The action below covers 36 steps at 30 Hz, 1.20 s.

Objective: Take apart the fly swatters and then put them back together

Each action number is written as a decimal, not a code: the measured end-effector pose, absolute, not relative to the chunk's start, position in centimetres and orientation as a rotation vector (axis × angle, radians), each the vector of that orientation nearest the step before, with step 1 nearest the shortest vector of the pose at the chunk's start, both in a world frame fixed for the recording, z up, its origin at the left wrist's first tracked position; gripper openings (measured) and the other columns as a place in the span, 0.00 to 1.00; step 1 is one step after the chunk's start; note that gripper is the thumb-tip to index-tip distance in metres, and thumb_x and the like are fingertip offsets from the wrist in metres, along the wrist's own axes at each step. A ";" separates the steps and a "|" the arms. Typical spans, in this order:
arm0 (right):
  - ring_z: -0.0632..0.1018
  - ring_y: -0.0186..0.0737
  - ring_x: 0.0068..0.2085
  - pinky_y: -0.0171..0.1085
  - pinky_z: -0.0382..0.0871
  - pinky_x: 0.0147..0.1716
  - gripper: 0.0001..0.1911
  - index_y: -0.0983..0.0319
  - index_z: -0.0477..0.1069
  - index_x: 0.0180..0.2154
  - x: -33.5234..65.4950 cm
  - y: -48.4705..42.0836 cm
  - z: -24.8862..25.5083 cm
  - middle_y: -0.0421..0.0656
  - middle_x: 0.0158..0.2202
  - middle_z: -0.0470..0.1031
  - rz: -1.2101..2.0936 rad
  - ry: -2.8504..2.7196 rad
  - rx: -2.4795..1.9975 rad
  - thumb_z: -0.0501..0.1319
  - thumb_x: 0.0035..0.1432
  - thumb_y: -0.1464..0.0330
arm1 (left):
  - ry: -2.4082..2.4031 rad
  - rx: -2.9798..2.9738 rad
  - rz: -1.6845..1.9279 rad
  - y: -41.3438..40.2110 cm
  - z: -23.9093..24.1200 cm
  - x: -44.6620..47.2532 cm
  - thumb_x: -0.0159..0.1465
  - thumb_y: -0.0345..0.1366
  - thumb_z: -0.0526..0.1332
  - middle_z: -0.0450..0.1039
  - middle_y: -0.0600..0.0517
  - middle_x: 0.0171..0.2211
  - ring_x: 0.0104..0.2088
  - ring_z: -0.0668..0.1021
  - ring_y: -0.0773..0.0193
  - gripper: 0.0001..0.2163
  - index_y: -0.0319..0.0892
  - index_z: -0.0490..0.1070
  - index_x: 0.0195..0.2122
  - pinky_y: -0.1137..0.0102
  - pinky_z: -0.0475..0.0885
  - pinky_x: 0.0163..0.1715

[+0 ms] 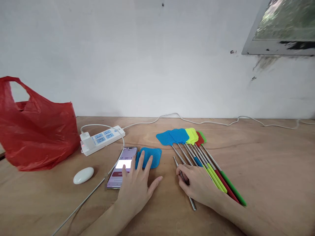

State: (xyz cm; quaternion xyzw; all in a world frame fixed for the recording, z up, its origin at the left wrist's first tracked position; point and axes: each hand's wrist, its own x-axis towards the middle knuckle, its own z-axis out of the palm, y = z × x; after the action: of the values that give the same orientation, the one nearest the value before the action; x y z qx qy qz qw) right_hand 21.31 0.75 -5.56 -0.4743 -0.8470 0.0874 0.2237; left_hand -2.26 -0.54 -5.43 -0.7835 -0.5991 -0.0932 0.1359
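Observation:
My left hand (136, 183) lies flat with fingers spread, covering the near edge of a loose blue swatter head (150, 156) and the right side of a lit phone (123, 165). Beside it, my right hand (197, 182) is curled around a bare metal rod (190, 200) that lies on the wooden table (270, 170). Just right of that hand, several fly swatters (194, 147) lie side by side, with blue, yellow-green, red and green heads and coloured handles.
A red plastic bag (34, 131) stands at the left. A white power strip (102, 139) with a plugged charger sits behind the phone, its cables running along the wall. A white oval object (83, 175) lies near the bag.

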 end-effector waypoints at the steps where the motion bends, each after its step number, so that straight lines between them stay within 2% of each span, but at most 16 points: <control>1: 0.70 0.34 0.25 0.35 0.51 0.27 0.06 0.58 0.66 0.35 21.3 0.7 -5.5 0.35 0.25 0.71 0.241 -2.338 -1.310 0.57 0.55 0.75 | -1.740 -2.268 -0.263 -0.5 -5.4 -2.3 0.68 0.57 0.53 0.56 0.38 0.69 0.64 0.63 0.30 0.31 0.43 0.63 0.66 0.34 0.65 0.52; 7: 0.69 0.34 0.25 0.35 0.51 0.27 0.06 0.58 0.66 0.35 21.3 0.6 -5.4 0.34 0.24 0.70 0.254 -2.339 -1.322 0.57 0.55 0.75 | -1.726 -2.255 -0.253 -0.6 -5.1 -2.1 0.69 0.57 0.53 0.56 0.38 0.69 0.65 0.62 0.32 0.32 0.43 0.62 0.67 0.36 0.66 0.53; 14: 0.69 0.33 0.25 0.35 0.51 0.27 0.06 0.58 0.67 0.35 21.3 0.7 -5.5 0.34 0.24 0.69 0.249 -2.339 -1.317 0.57 0.55 0.75 | -1.647 -2.288 -0.303 -0.7 -5.8 -2.1 0.69 0.56 0.53 0.58 0.37 0.68 0.64 0.64 0.34 0.30 0.42 0.65 0.65 0.36 0.63 0.55; 19: 0.70 0.34 0.24 0.35 0.53 0.27 0.05 0.58 0.69 0.34 21.2 0.3 -5.3 0.34 0.23 0.70 0.276 -2.318 -1.311 0.59 0.54 0.74 | -1.540 -2.356 -0.400 -0.5 -5.7 -2.3 0.70 0.54 0.52 0.67 0.37 0.63 0.60 0.69 0.38 0.28 0.38 0.68 0.62 0.43 0.65 0.57; 22: 0.71 0.34 0.25 0.35 0.55 0.27 0.06 0.58 0.69 0.31 20.9 0.0 -5.3 0.35 0.23 0.70 0.300 -2.287 -1.302 0.59 0.52 0.75 | -1.483 -2.380 -0.423 -0.5 -5.8 -2.3 0.70 0.49 0.53 0.72 0.38 0.58 0.57 0.73 0.40 0.25 0.36 0.70 0.59 0.48 0.69 0.55; 25: 0.72 0.35 0.27 0.34 0.57 0.27 0.06 0.59 0.71 0.30 20.5 -0.2 -5.3 0.37 0.25 0.72 0.325 -2.264 -1.272 0.59 0.54 0.75 | -1.452 -2.399 -0.414 -0.4 -6.2 -2.4 0.71 0.43 0.52 0.73 0.38 0.58 0.56 0.75 0.43 0.21 0.35 0.71 0.58 0.51 0.72 0.53; 29: 0.75 0.36 0.30 0.34 0.61 0.29 0.07 0.59 0.74 0.33 20.0 -0.5 -4.9 0.40 0.31 0.74 0.350 -2.292 -1.175 0.58 0.59 0.72 | -1.468 -2.432 -0.392 0.5 -6.9 -2.9 0.71 0.36 0.49 0.71 0.36 0.59 0.58 0.74 0.42 0.21 0.32 0.68 0.60 0.51 0.73 0.53; 36: 0.77 0.39 0.38 0.36 0.65 0.37 0.09 0.59 0.74 0.41 20.9 0.1 -3.9 0.43 0.37 0.76 0.280 -2.330 -1.039 0.57 0.63 0.72 | -1.460 -2.513 -0.491 0.9 -6.8 -3.2 0.73 0.39 0.48 0.69 0.35 0.61 0.60 0.72 0.43 0.22 0.32 0.64 0.63 0.49 0.72 0.56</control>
State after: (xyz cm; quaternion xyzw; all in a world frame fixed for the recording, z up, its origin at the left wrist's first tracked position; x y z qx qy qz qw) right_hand 20.93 0.06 -3.90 -0.3881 -0.8706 0.1048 0.2838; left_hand -3.24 0.92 -6.80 -0.8486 -0.4929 -0.1658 0.0970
